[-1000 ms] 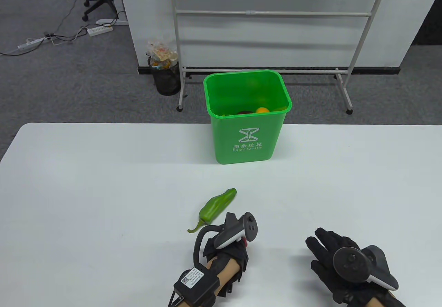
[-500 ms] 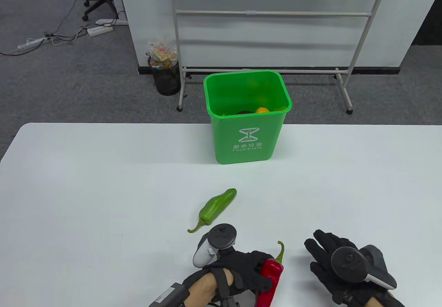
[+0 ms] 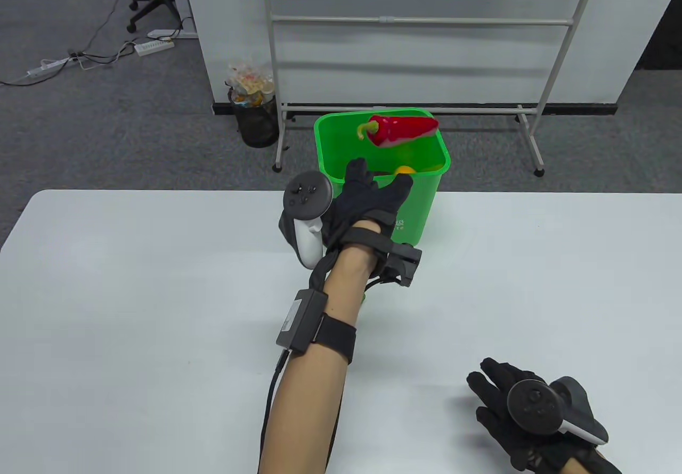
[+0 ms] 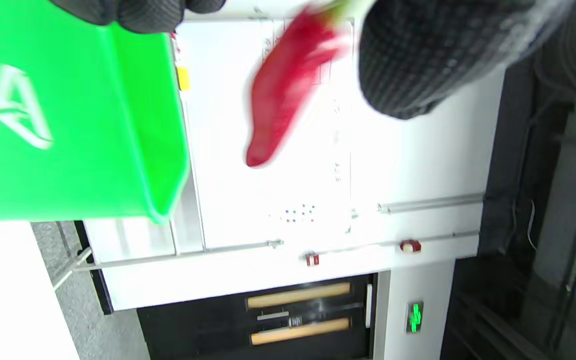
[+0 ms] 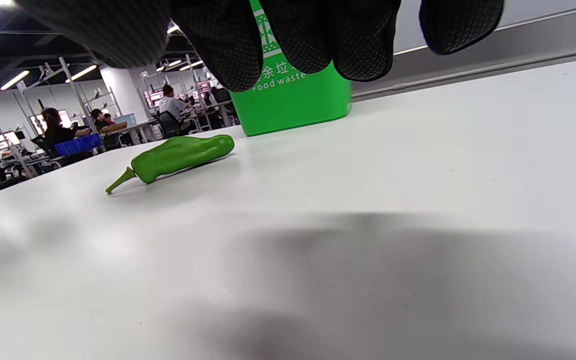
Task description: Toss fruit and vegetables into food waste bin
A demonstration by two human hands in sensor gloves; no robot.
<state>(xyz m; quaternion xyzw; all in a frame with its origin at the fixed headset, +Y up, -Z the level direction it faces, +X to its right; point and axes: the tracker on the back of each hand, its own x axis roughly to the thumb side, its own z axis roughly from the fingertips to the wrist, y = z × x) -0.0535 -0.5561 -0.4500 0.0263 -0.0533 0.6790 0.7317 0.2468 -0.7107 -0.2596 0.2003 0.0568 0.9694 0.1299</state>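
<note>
While nothing touches it, the red pepper is the one thing off the table.

Red pepper (image 3: 400, 130): in mid-air above the open mouth of the green food waste bin, lying crosswise, its green stem toward the bin's left wall and its tip toward the bin's right rim; blurred in the left wrist view (image 4: 283, 90), where it hangs free beside the bin's rim.

Food waste bin (image 3: 415, 213): upright at the table's far edge, white symbol and "Food waste" lettering on its near face; something orange lies inside (image 3: 404, 169) near the front wall.

Left hand (image 3: 367, 197): stretched out to the bin's near face, fingers spread and empty, fingertips at the bin's front rim; it holds nothing, and the pepper is clear of it above the bin.

Green pepper (image 5: 178, 156): lying on the table on the near side of the bin, stem pointing away from the bin; in the table view the left forearm covers it.

Right hand (image 3: 506, 405): well apart from the bin at the table's near right corner, palm down, fingers loosely extended, gripping nothing.

Table (image 3: 133, 282): white, bearing the bin.
</note>
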